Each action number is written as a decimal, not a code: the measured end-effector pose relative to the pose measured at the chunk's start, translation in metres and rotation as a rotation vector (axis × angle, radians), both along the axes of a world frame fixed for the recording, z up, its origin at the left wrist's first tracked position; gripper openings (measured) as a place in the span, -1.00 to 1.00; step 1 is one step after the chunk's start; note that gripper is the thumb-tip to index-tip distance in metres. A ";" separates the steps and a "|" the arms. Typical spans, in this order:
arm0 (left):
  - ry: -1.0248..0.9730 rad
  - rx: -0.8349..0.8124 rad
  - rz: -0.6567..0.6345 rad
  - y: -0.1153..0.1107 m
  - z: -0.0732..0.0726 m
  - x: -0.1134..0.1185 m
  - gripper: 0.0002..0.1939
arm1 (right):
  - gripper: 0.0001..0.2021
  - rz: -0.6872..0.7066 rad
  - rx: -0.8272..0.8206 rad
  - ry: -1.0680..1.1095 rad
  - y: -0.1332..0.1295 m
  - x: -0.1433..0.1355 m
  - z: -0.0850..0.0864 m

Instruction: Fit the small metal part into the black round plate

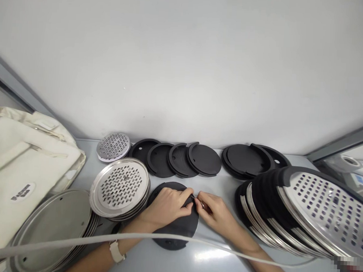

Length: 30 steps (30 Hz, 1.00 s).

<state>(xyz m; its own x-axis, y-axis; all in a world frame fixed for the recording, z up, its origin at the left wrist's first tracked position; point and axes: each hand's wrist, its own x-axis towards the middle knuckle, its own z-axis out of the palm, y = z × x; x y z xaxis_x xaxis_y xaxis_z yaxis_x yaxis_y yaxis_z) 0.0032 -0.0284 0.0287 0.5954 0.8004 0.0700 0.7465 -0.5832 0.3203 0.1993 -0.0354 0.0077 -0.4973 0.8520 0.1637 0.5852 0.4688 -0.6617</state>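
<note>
A round black disc lies on the grey table in front of me. My left hand is closed at its upper right edge, thumb and forefinger pinching the black rim. Close beside it, my right hand pinches a small shiny metal piece against that rim. Fingers hide most of this piece, so its kind does not show. Left of the disc stands a stack of round metal grater plates. To the right leans a row of larger metal grater plates with black rims.
Several black discs with raised rims overlap along the wall, with more black discs further right. A small grater plate, a stack of plain metal discs and a cream bag are at left. A white cable crosses the foreground.
</note>
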 end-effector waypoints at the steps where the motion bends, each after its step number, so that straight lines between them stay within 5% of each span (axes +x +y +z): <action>1: 0.001 0.004 -0.009 0.000 0.000 0.000 -0.82 | -0.76 0.007 -0.001 -0.007 0.000 0.000 0.000; 11: -0.025 0.025 -0.038 -0.001 0.003 0.001 -0.84 | -0.80 0.055 0.016 -0.062 -0.002 0.000 -0.008; 22: -0.064 0.069 -0.053 0.000 -0.006 -0.001 -0.61 | -0.75 0.039 0.021 -0.134 -0.002 0.001 -0.011; 30: -0.146 0.150 -0.121 -0.002 0.009 -0.001 -0.45 | -0.71 0.029 0.014 -0.149 -0.002 0.000 -0.013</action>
<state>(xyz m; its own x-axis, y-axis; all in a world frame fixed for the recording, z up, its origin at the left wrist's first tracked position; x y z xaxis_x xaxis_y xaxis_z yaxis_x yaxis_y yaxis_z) 0.0018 -0.0301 0.0377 0.6609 0.6982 0.2752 0.6203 -0.7146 0.3233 0.1993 -0.0371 -0.0051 -0.5415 0.8350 0.0975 0.6627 0.4953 -0.5617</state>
